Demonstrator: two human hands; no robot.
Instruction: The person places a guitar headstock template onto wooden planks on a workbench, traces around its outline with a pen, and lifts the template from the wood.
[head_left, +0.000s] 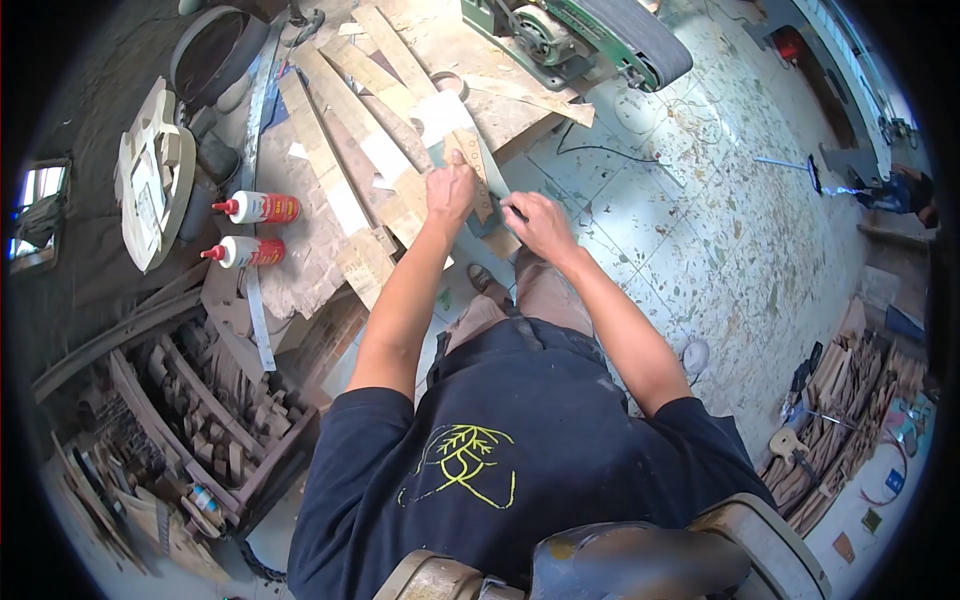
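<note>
My left hand (452,192) is closed on a flat wooden piece (476,165) with a row of small round holes or marks, pressing it down at the bench edge. Just to the right, my right hand (542,226) is closed around a slim dark tool (519,213); its tip, by the lower end of the wooden piece, is too small to make out. Under and beyond the left hand lie long wooden strips (345,120), some with white paper-like patches. A roll of tape (449,84) rests near the upper end of the piece.
Two glue bottles with red caps (262,208) (247,252) lie on the workbench (300,275) at left. A green belt sander (600,45) stands at its far end. Wood scraps fill a rack (190,410) at lower left and a pile (850,420) at right. A cable (610,153) crosses the floor.
</note>
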